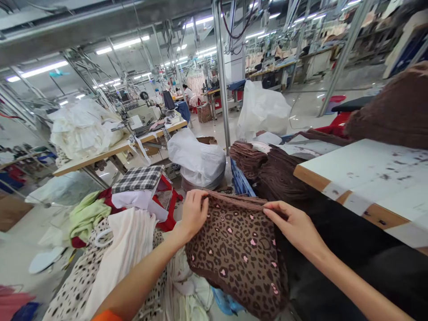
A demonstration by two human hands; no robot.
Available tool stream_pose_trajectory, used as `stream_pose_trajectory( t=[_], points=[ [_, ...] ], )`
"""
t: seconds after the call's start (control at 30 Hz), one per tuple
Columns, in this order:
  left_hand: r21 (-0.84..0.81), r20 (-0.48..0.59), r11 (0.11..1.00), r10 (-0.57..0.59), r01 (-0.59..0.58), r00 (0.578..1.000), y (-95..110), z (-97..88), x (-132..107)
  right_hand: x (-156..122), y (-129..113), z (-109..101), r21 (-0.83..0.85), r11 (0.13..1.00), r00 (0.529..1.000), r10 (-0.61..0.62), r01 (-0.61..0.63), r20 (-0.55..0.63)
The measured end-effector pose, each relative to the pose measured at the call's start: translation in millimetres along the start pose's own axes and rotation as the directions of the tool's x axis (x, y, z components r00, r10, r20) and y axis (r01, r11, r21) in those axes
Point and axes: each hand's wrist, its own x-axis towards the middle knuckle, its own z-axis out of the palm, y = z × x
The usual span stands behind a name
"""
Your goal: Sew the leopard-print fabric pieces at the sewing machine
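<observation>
The brown leopard-print fabric piece (239,252) hangs from both hands in front of the near-left corner of the white work table (374,178), its top edge running left to right between them and its body drooping below. The left hand (194,214) has its fingers clenched over the left end of that edge, while the right hand (294,225) pinches the right end between thumb and fingertips, both equally near.

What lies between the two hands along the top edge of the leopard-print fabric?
In the head view, only the fabric's own brown waistband edge spans from the left hand to the right hand; nothing else sits between them.
</observation>
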Motion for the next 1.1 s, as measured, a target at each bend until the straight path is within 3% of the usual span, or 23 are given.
stream_pose_trajectory(
  t=[0.1,0.23,0.4,0.5,0.7,0.83,0.97,1.1],
  points=[
    [-0.037,0.116,0.976,0.218,-0.215,0.969,40,6.3,12,-1,-3,0,0.049,0.999,1.000,-0.009,0.010,-0.013],
    [-0.113,0.313,0.912,0.410,-0.395,0.857,81,25.1,41,-4,-12,-3,0.108,0.993,0.998,-0.048,0.051,-0.028],
    [-0.268,0.536,0.834,0.546,-0.483,0.644,89,36.1,76,-10,-10,-2,0.231,0.973,0.997,0.008,0.010,-0.074],
    [-0.340,0.583,0.813,0.576,-0.472,0.573,88,33.6,85,-18,-6,4,0.342,0.937,0.997,0.074,-0.072,0.006],
    [-0.301,0.568,0.854,0.518,-0.425,0.640,90,30.5,83,-49,-18,16,0.504,0.847,0.965,0.043,-0.171,0.257],
    [-0.286,0.588,0.867,0.495,-0.408,0.640,91,31.2,81,-66,-18,23,0.509,0.819,0.937,0.095,-0.265,0.336],
    [-0.252,0.600,0.874,0.479,-0.417,0.641,91,33.3,80,-75,-12,31,0.525,0.787,0.930,0.160,-0.322,0.331],
    [-0.178,0.602,0.884,0.446,-0.433,0.663,92,35.8,77,-79,-9,35,0.442,0.819,0.929,0.293,-0.366,0.227]
  ],
)
